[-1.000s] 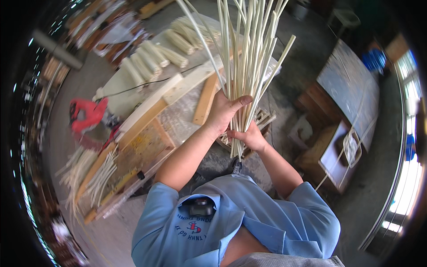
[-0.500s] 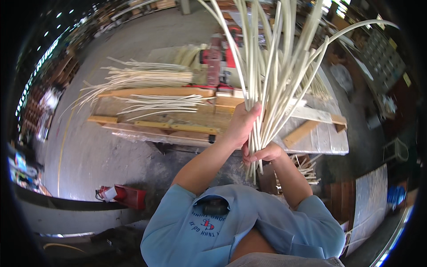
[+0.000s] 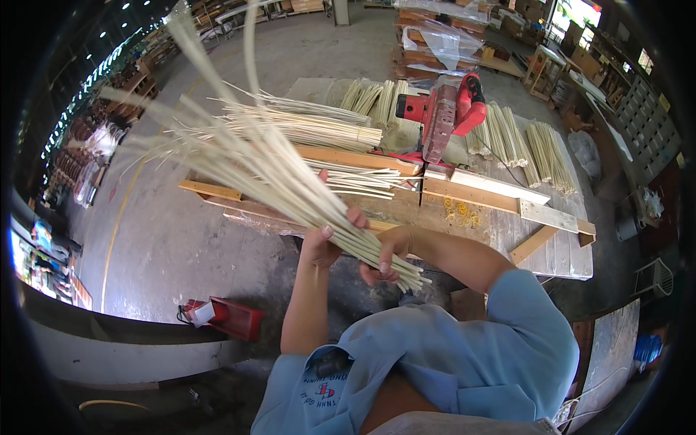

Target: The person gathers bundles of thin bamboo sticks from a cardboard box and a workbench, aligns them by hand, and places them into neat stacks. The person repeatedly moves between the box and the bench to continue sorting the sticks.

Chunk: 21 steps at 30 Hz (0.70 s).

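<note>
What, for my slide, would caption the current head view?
Left hand and right hand hold bundled pale rods before a bench with a red power tool.

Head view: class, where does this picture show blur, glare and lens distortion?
In the head view, the far ends of the bundle of pale sticks smear, likely from motion; in the head view, the red power tool looks crisper, the upper-right window glares white, and edges bow near the black rim.

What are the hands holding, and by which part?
A bundle of long, thin, cream-coloured, cane-like sticks: the right hand near its gathered end, the left hand slightly farther up.
</note>
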Available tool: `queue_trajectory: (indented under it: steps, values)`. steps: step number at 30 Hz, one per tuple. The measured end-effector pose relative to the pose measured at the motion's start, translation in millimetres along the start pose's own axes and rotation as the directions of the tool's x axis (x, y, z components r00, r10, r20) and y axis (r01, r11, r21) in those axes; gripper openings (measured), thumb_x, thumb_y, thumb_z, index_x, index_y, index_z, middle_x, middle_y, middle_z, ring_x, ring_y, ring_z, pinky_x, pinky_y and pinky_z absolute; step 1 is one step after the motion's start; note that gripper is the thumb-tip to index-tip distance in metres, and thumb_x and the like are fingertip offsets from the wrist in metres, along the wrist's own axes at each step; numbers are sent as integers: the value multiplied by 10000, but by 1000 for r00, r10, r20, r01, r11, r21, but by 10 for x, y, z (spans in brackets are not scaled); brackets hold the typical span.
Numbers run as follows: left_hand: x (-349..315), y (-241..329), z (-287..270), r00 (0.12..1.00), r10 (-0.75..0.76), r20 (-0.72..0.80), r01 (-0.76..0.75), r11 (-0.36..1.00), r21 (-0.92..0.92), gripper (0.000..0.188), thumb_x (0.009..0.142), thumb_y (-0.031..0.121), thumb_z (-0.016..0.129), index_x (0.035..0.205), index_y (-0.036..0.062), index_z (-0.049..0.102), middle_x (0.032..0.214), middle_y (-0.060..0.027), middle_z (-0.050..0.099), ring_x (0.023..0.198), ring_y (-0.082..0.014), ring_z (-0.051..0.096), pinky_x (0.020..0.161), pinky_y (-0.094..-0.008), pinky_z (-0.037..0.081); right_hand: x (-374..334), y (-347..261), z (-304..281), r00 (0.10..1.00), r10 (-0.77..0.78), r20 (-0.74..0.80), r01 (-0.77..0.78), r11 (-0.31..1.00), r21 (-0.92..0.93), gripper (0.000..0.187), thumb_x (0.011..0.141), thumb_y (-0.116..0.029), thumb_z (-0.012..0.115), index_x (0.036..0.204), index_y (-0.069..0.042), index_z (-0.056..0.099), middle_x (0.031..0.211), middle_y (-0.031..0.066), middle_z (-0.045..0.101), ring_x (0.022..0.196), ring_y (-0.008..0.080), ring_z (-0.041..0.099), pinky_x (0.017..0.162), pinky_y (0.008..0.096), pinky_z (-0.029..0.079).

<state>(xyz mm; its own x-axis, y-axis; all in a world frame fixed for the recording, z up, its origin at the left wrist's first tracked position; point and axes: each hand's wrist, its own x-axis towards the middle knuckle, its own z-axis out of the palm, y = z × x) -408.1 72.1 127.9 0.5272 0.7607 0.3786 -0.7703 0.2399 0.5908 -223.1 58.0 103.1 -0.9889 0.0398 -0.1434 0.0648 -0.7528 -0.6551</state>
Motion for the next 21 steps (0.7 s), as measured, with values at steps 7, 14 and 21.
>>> queue_trajectory:
  steps: [7,14,21]
  values:
    - [267,-147,-744,679,193,-708,-254,967,19,353,927,116,586,1247,78,445,819,-53,525,760,-202,534,763,-428,500,219,-425,-359,536,-449,-714,-381,627,-680,445,688,-150,788,1081,-32,617,727,117,627,652,270,675,653,397,576]
    - [1072,-619,-1338,410,97,-907,-135,990,45,155,937,70,527,1048,-38,539,884,-126,592,800,-245,604,723,-418,541,-29,-724,-1145,243,-541,-805,-843,293,-451,550,640,-221,807,1150,-63,673,1352,210,528,1121,366,602,919,456,516]
    - [1226,-806,-1758,273,155,-949,121,974,194,396,937,204,655,1247,-2,520,1059,-144,618,895,-290,657,772,-443,587,-113,-605,-1725,280,-773,-570,-844,85,-530,606,616,-248,814,1155,-13,670,1438,288,423,1376,444,357,1101,521,346]
